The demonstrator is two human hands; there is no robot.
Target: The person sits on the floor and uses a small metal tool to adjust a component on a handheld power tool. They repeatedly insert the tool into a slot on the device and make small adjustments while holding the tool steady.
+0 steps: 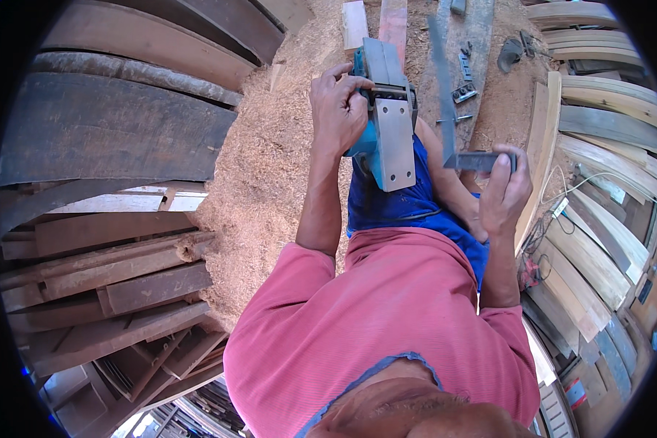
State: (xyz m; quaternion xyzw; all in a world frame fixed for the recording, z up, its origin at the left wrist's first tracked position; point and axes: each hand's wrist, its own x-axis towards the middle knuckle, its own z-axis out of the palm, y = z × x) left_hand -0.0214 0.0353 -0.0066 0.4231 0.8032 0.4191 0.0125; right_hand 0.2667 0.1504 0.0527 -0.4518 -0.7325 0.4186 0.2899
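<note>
Over the lap, above the blue shorts [409,208], the electric planer [384,117] is lying upside down, its flat grey metal sole facing up. Left hand [337,109] is gripping its teal plastic body, fingers curled tight around the side. Right of the planer, the right hand [505,191] is pinching a thin dark metal blade [478,161], fingers clamped on it. Planer is likely heavy and rigid, best held by the body; the blade is probably stiff, sharp-edged, best taken by its flats. Sawdust [270,160] is covering the ground left of the planer, with rough curved planks [109,124] beyond.
</note>
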